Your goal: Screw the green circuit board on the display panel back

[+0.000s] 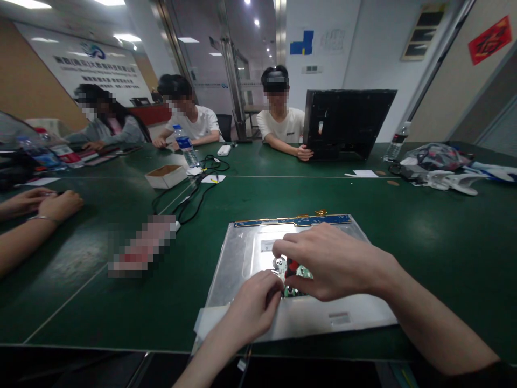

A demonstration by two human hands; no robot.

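A flat silver panel point(234, 258) lies on the green table, with a blue circuit strip point(335, 220) along its far edge. Near its middle sits a green circuit board point(305, 273), partly covered by my hands. My right hand point(327, 261) is closed around a red and black tool point(291, 267), which stands over the board; its tip cannot be made out. Low on the left of the board, my left hand point(258, 302) has its fingers pressed together at the board's edge. Whatever those fingertips may hold is hidden.
An open cardboard box point(165, 177), black cables point(197, 196) and a blurred pink object point(143, 245) lie left. Another person's hands point(52, 207) rest at far left. Across the table, a person holds a black monitor point(347, 124); bottles and bags stand right of it.
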